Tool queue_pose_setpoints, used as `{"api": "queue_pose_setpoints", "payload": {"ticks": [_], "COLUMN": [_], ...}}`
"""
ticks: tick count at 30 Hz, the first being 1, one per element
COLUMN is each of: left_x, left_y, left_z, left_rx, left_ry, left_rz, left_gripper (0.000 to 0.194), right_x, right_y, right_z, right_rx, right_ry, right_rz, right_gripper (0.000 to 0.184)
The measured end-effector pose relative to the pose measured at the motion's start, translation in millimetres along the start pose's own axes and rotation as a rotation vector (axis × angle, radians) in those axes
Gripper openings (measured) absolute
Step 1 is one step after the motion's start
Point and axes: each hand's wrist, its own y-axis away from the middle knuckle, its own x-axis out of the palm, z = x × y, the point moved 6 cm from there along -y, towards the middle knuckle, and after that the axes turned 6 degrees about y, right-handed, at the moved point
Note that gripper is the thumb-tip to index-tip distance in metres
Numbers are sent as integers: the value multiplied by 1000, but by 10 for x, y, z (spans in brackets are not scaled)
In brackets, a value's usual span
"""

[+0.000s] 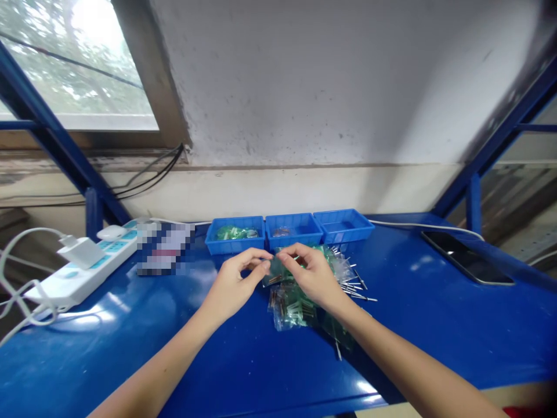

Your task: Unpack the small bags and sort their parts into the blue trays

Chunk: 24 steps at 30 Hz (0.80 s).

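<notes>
My left hand and my right hand meet over the blue table. Both pinch a small clear plastic bag of green and metal parts between thumb and fingers. Beneath them lies a pile of similar small bags. Several loose metal pins are scattered just right of my right hand. Three blue trays stand in a row behind: the left tray holds green parts, the middle tray a few items, the right tray looks bare.
A white power strip with a charger and cables lies at the left. A blurred-out box sits beside it. A dark phone rests at the right, with a white cable behind. Wall and blue frame struts close the back.
</notes>
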Motion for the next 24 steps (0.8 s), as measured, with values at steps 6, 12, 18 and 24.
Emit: {"api": "queue_pose_setpoints", "payload": {"ticks": [6,12,18,24], "left_x": [-63,-98,-53,-38], "left_y": [-6,-14,-21,0], "left_z": [21,26,80,70], "left_rx": [18,9,-65,-73], "left_ry": [-141,-154,-41,-37], "left_rz": [-77,-120,-72,-73], "left_gripper": [19,20,22,23], "right_x": [22,54,107,81], "right_y": [21,18,2,-11], "right_z": [33,-23,-119,-75], "right_rx": [-37,40,181,117], "right_ry": [38,-52,-227,-141], "right_rz": [10,20,91,169], "right_gripper": [16,19,23,23]}}
